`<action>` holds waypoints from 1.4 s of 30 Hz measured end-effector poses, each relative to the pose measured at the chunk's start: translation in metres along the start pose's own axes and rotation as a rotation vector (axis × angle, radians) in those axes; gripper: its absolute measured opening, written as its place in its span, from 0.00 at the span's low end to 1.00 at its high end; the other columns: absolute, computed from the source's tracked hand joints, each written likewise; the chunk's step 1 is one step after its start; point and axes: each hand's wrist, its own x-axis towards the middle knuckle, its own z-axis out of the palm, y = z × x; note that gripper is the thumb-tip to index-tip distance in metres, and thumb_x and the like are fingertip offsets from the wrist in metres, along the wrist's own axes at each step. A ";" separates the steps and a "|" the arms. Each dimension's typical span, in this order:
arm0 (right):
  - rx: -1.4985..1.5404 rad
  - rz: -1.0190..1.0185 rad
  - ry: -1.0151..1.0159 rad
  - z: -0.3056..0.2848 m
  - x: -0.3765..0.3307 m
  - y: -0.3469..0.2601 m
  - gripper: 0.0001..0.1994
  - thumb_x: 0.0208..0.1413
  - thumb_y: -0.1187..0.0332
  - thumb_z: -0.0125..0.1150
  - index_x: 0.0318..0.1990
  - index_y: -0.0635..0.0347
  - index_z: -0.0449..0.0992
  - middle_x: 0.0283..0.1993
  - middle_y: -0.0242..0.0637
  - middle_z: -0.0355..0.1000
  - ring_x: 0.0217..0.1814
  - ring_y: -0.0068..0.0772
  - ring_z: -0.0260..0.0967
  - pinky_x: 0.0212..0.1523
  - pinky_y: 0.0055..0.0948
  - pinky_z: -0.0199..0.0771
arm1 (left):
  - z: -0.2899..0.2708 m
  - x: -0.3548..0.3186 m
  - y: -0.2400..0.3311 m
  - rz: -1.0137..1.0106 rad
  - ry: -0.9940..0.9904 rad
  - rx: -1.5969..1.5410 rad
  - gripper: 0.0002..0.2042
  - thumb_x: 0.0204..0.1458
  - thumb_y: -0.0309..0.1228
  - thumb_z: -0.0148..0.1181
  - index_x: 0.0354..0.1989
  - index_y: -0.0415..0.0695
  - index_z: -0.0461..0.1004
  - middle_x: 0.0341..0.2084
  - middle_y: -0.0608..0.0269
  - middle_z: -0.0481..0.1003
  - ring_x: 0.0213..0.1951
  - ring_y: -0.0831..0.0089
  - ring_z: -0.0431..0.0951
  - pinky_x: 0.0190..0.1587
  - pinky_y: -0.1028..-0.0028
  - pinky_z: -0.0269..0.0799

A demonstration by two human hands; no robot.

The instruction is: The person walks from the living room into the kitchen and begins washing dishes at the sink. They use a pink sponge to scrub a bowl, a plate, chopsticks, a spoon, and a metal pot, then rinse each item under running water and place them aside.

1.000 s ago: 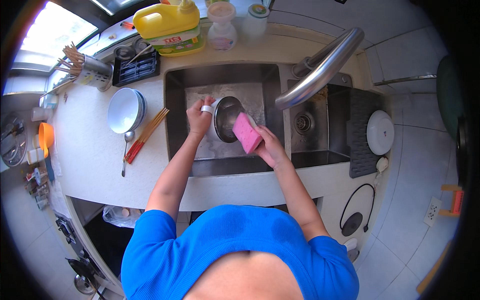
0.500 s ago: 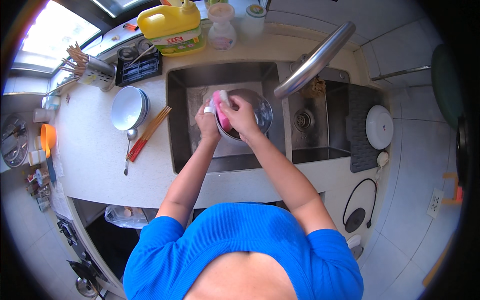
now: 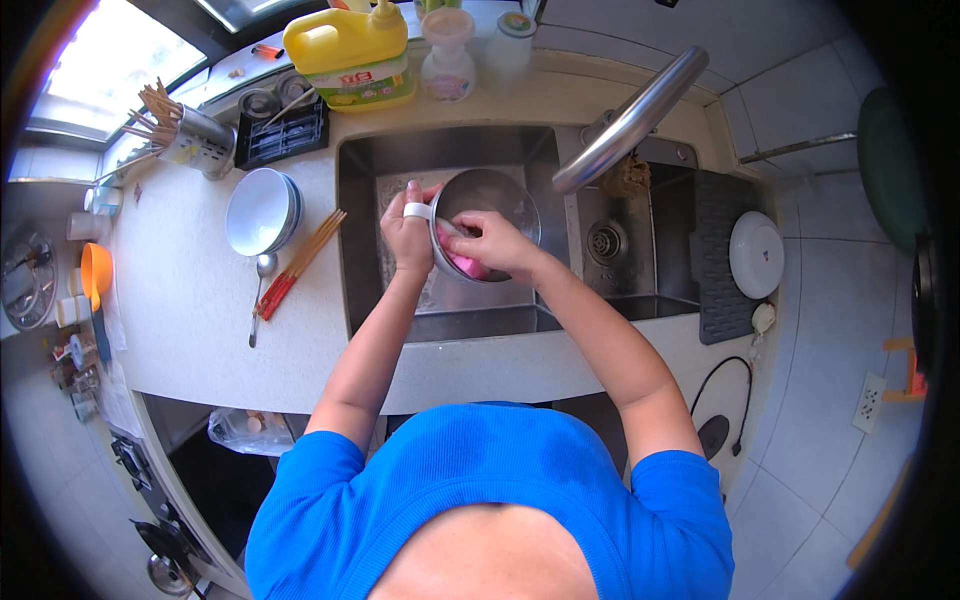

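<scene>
A round metal pot (image 3: 490, 190) with a pale outside is held tilted over the left basin of the steel sink (image 3: 400, 318). At the pot's left side my left hand (image 3: 402, 240) is closed around its short white handle (image 3: 417, 210), thumb up. My right hand (image 3: 497, 243) reaches over the near rim into the pot. Its fingers press a pink and white sponge (image 3: 466, 263) against the inner wall on the left. The palm hides part of the sponge.
Left of the sink are stacked bowls (image 3: 258, 212), a spoon (image 3: 260, 290) and red-ended chopsticks (image 3: 298, 265). A yellow jug (image 3: 350, 60) stands behind. The steel faucet (image 3: 630, 125) slants over the right side, near a grey drain mat (image 3: 722, 260) and white plate (image 3: 756, 255).
My right hand has moved the sponge from the pot's left rim down into the pot. The pot has tilted more, showing its inside, and my left thumb now points up.
</scene>
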 end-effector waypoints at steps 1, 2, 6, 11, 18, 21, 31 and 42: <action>0.052 0.029 -0.030 -0.003 -0.003 -0.003 0.09 0.47 0.68 0.56 0.33 0.64 0.71 0.29 0.29 0.67 0.32 0.14 0.59 0.32 0.18 0.61 | 0.001 0.001 0.001 -0.006 -0.006 0.005 0.16 0.54 0.35 0.47 0.23 0.35 0.74 0.20 0.65 0.73 0.23 0.82 0.68 0.26 0.82 0.64; -0.059 -0.022 -0.089 -0.006 -0.008 -0.015 0.09 0.46 0.69 0.56 0.33 0.65 0.71 0.28 0.31 0.67 0.32 0.15 0.61 0.32 0.18 0.62 | 0.002 0.003 0.004 -0.007 -0.010 0.008 0.16 0.54 0.35 0.47 0.23 0.34 0.74 0.20 0.64 0.73 0.23 0.82 0.68 0.26 0.82 0.63; -0.593 0.100 -0.326 -0.022 -0.023 -0.024 0.06 0.40 0.71 0.56 0.27 0.61 0.75 0.29 0.37 0.69 0.34 0.32 0.66 0.35 0.26 0.65 | -0.009 0.017 0.015 -0.045 -0.162 0.088 0.16 0.54 0.35 0.48 0.23 0.34 0.74 0.19 0.64 0.73 0.21 0.83 0.67 0.25 0.82 0.63; -1.552 -0.536 -0.094 -0.040 -0.026 -0.011 0.06 0.34 0.65 0.56 0.20 0.55 0.74 0.29 0.32 0.65 0.42 0.37 0.59 0.38 0.34 0.62 | -0.005 0.017 0.025 -0.194 -0.277 0.034 0.16 0.54 0.35 0.48 0.24 0.35 0.73 0.18 0.64 0.73 0.20 0.83 0.68 0.23 0.83 0.64; -1.727 -0.915 0.112 -0.052 -0.002 -0.013 0.07 0.35 0.67 0.50 0.24 0.56 0.70 0.30 0.33 0.62 0.39 0.34 0.59 0.35 0.31 0.61 | 0.002 0.021 0.026 -0.136 -0.254 0.047 0.16 0.53 0.35 0.49 0.22 0.34 0.73 0.19 0.63 0.73 0.20 0.84 0.68 0.22 0.83 0.63; -1.619 -0.405 0.177 -0.030 -0.001 0.005 0.08 0.36 0.68 0.52 0.27 0.58 0.71 0.32 0.37 0.64 0.40 0.37 0.60 0.35 0.32 0.63 | 0.001 0.031 0.018 -0.013 -0.178 0.115 0.16 0.53 0.34 0.49 0.20 0.35 0.73 0.20 0.60 0.75 0.21 0.84 0.68 0.24 0.82 0.64; 0.350 0.337 0.271 0.005 0.031 -0.011 0.15 0.45 0.68 0.54 0.40 0.67 0.68 0.40 0.44 0.66 0.41 0.34 0.66 0.39 0.30 0.68 | 0.008 0.022 0.014 -0.009 -0.045 0.033 0.16 0.53 0.33 0.48 0.21 0.33 0.73 0.22 0.58 0.76 0.22 0.83 0.68 0.26 0.82 0.64; -0.354 0.090 -0.391 -0.022 -0.015 -0.040 0.08 0.43 0.69 0.56 0.32 0.60 0.74 0.22 0.33 0.69 0.21 0.24 0.64 0.23 0.26 0.64 | -0.009 0.025 0.024 -0.086 -0.135 -0.032 0.14 0.53 0.32 0.49 0.21 0.35 0.72 0.20 0.62 0.74 0.20 0.82 0.67 0.24 0.81 0.63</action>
